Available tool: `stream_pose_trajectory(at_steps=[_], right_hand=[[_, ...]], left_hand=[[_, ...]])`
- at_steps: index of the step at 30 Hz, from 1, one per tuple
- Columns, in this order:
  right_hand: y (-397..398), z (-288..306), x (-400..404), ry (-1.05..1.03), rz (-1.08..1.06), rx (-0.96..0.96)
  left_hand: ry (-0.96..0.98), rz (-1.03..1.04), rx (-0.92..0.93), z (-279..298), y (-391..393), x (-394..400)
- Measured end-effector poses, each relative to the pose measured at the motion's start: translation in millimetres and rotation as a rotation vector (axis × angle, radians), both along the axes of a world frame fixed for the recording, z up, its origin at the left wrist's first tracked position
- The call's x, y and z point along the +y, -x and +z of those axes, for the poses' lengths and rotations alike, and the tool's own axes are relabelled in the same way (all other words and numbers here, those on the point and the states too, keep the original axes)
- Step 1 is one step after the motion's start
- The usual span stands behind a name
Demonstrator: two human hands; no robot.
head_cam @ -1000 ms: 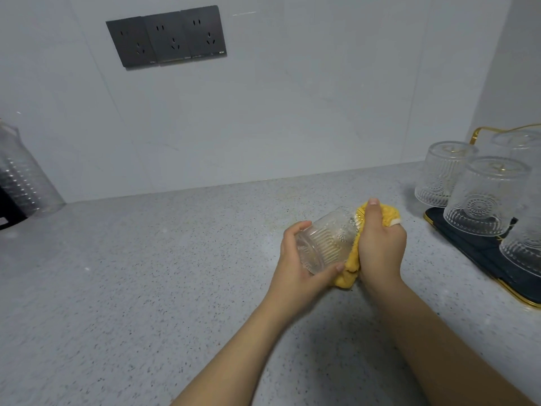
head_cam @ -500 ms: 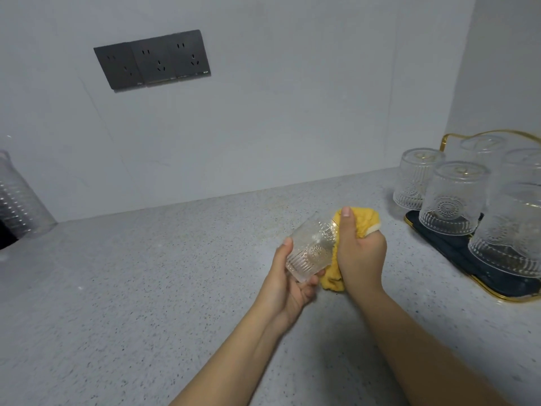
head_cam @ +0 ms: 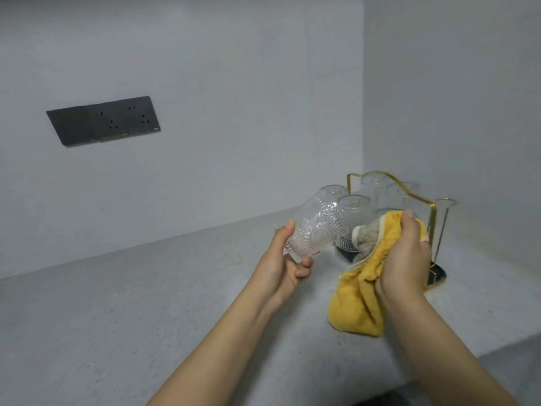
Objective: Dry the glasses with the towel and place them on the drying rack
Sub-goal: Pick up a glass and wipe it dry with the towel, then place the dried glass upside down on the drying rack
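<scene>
My left hand [head_cam: 285, 259] grips a clear patterned glass [head_cam: 317, 227] by its lower end, tilted up and to the right above the counter. My right hand [head_cam: 405, 253] is closed on a yellow towel [head_cam: 355, 300] with a grey inner side, which hangs loose just right of the glass and apart from it. Behind both stands the drying rack [head_cam: 433, 212], a gold wire frame on a dark tray, with several glasses [head_cam: 355, 212] upside down on it, partly hidden by the towel and the held glass.
A grey speckled counter [head_cam: 131, 303] runs along a white wall into a corner at the right. A dark socket panel [head_cam: 104, 121] is on the wall at the left. The counter's front edge [head_cam: 468, 356] drops off at the lower right.
The towel has come out of the glass and now hangs from my right hand. My left hand has lifted and tilted the glass toward the rack. The view has swung right and up.
</scene>
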State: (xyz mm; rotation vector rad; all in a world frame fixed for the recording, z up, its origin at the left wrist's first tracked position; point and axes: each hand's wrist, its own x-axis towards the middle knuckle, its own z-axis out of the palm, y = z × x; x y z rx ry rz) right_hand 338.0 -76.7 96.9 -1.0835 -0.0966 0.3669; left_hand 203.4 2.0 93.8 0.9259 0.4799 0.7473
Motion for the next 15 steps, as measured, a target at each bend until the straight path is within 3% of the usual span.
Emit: stream_pose_trajectory(at_steps=[6, 15], right_hand=[[-51, 14, -42, -0.102, -0.132, -0.028], [-105, 11, -63, -0.058, -0.159, 0.006]], left_hand=[[-0.110, -0.046, 0.047, 32, -68, -30], [-0.614, 0.179, 0.418, 77, -152, -34]])
